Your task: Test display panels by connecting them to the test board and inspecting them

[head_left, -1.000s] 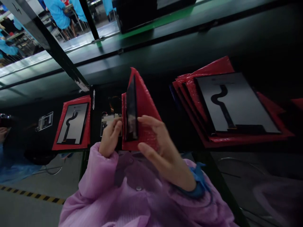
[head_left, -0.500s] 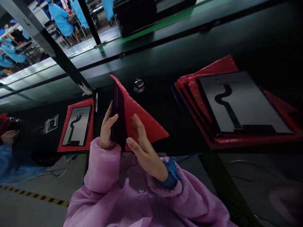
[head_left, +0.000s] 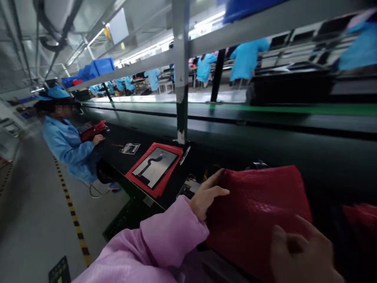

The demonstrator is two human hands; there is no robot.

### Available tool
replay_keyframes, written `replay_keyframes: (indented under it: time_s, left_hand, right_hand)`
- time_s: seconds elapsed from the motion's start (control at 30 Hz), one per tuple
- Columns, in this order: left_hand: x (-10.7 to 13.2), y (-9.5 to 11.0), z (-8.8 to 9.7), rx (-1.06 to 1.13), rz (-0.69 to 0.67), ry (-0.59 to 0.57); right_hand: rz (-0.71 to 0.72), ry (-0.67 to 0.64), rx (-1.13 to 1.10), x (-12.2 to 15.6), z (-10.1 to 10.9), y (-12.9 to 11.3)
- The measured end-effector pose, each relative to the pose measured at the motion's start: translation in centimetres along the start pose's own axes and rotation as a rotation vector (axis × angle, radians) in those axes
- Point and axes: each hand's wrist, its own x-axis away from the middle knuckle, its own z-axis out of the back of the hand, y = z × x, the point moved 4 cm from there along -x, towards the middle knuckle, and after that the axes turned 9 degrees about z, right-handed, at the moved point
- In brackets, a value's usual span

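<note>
My left hand [head_left: 207, 196] grips the left edge of a red bubble-wrap bag [head_left: 262, 200], thumb lying over its near face. The bag is held up slanted in front of me; whatever is behind or inside it is hidden. Over the bag's lower right part is my right hand [head_left: 303, 251], blurred, with thumb and forefinger apart and bag surface showing between them. Left of my hands, a flat display panel [head_left: 167, 161] with a dark curved ribbon cable lies on another red bag [head_left: 132, 173].
A white pen [head_left: 185, 155] lies beside a metal post [head_left: 182, 98]. Small clear-and-black parts [head_left: 130, 148] are on the black bench. Further left sits a co-worker in blue [head_left: 66, 145] holding red material. More red bags [head_left: 361, 216] are at the right edge.
My view has swung left and up. The red bag has turned from nearly edge-on to showing its broad face. The dark panel seen against it is now hidden.
</note>
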Motion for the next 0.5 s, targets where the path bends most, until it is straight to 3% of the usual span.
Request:
replay_keyframes:
  time_s: [0.07,0.13,0.2,0.27,0.4,0.5]
  left_hand:
    - [0.1,-0.2,0.1,0.014,0.030,0.026]
    - [0.3,-0.2,0.1,0.013,0.043,0.038]
    - [0.5,-0.1,0.0,-0.010,0.039,0.017]
    - [0.5,0.1,-0.2,-0.040,0.029,-0.018]
    - [-0.1,0.7,0.3,-0.036,0.023,-0.022]
    - [-0.7,1.5,1.5,0.003,0.015,0.034]
  right_hand:
    - [0.085,0.072,0.038,0.0,-0.3,1.1]
    - [0.305,0.107,0.026,0.1,-1.0,1.9]
    - [0.565,0.001,0.010,0.4,-2.6,3.1]
    - [0.716,-0.153,0.052,1.0,-4.6,5.0]
    - [0.615,-0.202,0.224,2.0,-7.1,8.3]
    - [0.565,-0.206,0.284,2.6,-7.7,8.1]
